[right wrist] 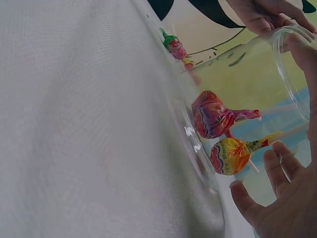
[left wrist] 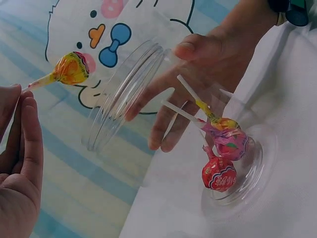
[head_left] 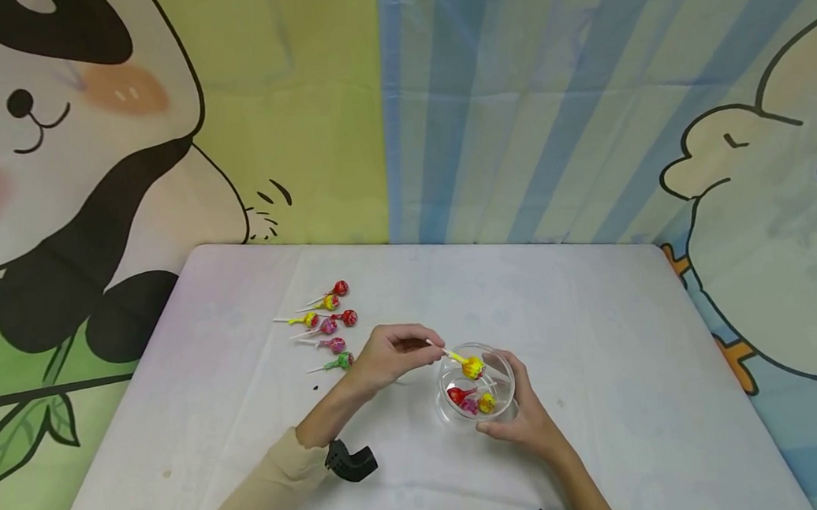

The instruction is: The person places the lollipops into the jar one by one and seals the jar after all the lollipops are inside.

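My left hand (head_left: 396, 357) pinches the white stick of a yellow lollipop (head_left: 473, 369) between thumb and fingertips. Its wrapped head hangs over the mouth of a clear round jar (left wrist: 132, 91), apart from the rim. Around the jar's right side, my right hand (head_left: 526, 417) holds it, with the thumb on the near side and fingers on the far side. Through the transparent wall I see a red lollipop (left wrist: 219, 174), a pink lollipop (left wrist: 232, 143) and another yellow lollipop (left wrist: 224, 124) at the bottom, sticks pointing up at a slant.
Left of the jar, several lollipops lie loosely grouped on the white tablecloth (head_left: 249, 424), from a red lollipop (head_left: 340, 288) at the far end to a green lollipop (head_left: 345, 360) nearest my left hand. A cartoon-printed curtain (head_left: 512, 105) stands behind the table's far edge.
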A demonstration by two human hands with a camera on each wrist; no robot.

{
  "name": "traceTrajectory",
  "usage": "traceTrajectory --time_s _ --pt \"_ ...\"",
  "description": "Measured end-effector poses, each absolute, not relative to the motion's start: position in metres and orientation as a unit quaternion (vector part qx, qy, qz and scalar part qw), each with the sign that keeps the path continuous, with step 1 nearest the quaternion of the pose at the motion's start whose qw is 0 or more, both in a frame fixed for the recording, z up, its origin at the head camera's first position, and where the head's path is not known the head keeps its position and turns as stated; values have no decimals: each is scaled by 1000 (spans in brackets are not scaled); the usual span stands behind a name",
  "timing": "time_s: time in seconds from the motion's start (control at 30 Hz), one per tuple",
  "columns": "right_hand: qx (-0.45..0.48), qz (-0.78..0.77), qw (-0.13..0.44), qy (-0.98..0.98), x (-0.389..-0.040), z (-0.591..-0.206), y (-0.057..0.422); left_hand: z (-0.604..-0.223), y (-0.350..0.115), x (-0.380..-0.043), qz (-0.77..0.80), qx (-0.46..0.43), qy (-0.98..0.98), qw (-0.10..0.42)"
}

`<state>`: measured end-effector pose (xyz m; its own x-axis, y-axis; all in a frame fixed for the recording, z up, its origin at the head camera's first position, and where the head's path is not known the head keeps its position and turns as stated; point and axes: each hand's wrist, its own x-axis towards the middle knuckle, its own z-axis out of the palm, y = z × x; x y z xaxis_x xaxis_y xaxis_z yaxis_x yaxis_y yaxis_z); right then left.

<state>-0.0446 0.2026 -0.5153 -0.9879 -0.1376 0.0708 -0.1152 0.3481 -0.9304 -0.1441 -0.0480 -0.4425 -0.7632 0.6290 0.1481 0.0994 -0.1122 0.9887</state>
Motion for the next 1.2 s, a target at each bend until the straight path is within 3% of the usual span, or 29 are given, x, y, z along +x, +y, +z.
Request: traceTrajectory --time_s 0.37,0.83,1.1,1.2 --pt "-102 -561 -3 822 -46 -516 204 -440 -28 -139 643 362 652 174" --pt "-86 -550 16 831 -45 -519 208 -421 2 -129 529 388 739 156" --pt "-114 -578 21 808 -45 -518 210 -421 12 -123 526 351 742 222" --pt "-115 -572 21 812 -45 -517 210 -422 13 -121 527 339 747 221"
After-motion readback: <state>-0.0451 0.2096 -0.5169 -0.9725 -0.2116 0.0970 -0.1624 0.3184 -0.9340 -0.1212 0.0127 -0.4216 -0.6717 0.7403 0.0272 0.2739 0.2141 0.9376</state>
